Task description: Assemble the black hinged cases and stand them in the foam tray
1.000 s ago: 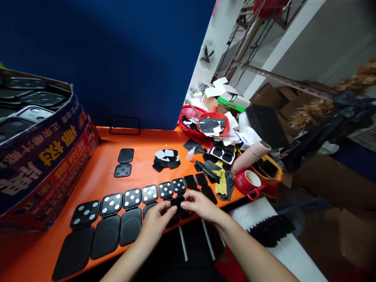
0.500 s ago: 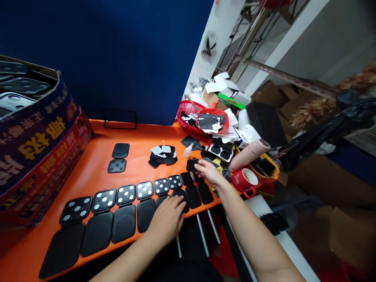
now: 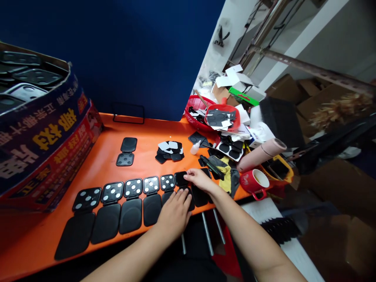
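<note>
In the head view, the person's left hand lies flat, palm down, on the bottom parts of a long row of black, flat, hinged cases. Its fingers are a little bit apart and don't grip anything. The right hand has its thumb and finger close together, nipping the right edge of a thin, black, square piece. That piece sits on the top part of the sixth case from the left, just above the left hand's fingers. The five cases to the left of it show round white spots on their tops. The row goes along the near edge of a bright orange table. Further back is a messy pile of flat black and white pieces, near a small, see-through squeezy bottle. One more open black case lies on its own, left of the pile. Over to the right, a shiny red mug stands near a long pink bottle that leans over
</note>
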A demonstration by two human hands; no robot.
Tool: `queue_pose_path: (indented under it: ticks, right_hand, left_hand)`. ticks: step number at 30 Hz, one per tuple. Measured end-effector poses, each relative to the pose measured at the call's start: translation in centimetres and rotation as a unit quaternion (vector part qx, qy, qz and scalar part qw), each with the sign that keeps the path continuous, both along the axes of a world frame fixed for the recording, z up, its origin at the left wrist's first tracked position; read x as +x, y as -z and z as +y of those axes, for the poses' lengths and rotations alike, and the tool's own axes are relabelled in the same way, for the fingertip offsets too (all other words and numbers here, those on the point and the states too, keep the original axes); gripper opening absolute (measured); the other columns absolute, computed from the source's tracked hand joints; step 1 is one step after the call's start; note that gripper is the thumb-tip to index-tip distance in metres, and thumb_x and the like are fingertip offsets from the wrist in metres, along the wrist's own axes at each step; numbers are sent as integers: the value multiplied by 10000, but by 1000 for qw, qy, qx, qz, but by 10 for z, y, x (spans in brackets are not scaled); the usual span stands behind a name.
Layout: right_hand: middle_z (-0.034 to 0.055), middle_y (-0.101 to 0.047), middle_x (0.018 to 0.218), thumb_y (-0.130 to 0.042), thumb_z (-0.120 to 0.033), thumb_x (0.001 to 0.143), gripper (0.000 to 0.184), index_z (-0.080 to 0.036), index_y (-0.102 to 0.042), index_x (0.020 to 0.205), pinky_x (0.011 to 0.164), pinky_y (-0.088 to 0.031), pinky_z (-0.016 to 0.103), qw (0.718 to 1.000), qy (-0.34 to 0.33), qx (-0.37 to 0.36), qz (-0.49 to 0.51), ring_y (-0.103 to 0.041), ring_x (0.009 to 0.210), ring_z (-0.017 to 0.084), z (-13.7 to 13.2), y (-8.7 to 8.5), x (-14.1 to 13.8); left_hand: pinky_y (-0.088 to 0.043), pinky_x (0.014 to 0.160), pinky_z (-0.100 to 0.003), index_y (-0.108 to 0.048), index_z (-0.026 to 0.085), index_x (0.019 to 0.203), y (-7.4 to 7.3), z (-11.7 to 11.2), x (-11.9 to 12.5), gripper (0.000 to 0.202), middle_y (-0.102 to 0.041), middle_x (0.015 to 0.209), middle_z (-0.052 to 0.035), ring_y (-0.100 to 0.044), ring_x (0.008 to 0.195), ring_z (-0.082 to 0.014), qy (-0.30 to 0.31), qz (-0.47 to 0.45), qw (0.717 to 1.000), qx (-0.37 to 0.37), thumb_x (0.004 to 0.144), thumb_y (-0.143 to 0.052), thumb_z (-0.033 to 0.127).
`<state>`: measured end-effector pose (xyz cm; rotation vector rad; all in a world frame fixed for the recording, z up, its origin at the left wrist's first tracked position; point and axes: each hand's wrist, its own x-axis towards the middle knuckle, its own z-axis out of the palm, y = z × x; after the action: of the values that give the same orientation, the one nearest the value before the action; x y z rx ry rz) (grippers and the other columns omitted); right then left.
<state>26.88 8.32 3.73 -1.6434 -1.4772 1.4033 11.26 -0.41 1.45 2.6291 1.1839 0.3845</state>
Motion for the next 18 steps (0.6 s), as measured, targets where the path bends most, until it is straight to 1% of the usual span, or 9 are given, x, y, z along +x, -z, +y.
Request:
queue_pose_path:
  ticks: [5, 9, 13, 18]
  right_hand:
    - [-46, -503, 589, -602, -296, 707, 153, -166, -533, 666, 561, -355, 228, 998, 5, 36, -56, -454, 552, 103, 1, 10, -1]
    - [-38, -514, 609, -586, -304, 715, 148, -168, -539, 682, 568, -359, 231, 994, 19, 55, -92, -463, 574, 112, 0, 14, -3]
    - [-38, -522, 607, -587, -314, 716, 154, -168, -546, 691, 572, -369, 226, 992, 20, 52, -111, -475, 575, 111, 0, 14, -5]
    - [-43, -520, 575, -604, -295, 692, 147, -170, -533, 660, 549, -354, 220, 987, 35, 39, -151, -472, 554, 108, 1, 9, -9]
  left_hand:
    - [-382, 1019, -432, -507, 128, 1272, -1, -1, 1, 466, -473, 1363, -134, -452, 1232, -290, -4, -3, 1000, 1, 843, -524, 310]
    - [-384, 1017, -432, -509, 124, 1268, -1, 0, 1, 471, -474, 1361, -141, -458, 1228, -292, -3, -9, 1000, -2, 837, -533, 312]
    - [-379, 1021, -437, -507, 125, 1269, 0, -1, 1, 469, -474, 1361, -143, -454, 1232, -293, -3, -13, 1000, -2, 840, -528, 313]
    - [-385, 1018, -440, -512, 124, 1267, 1, -2, 1, 468, -480, 1356, -141, -461, 1226, -294, -6, -10, 1000, -1, 838, -529, 310]
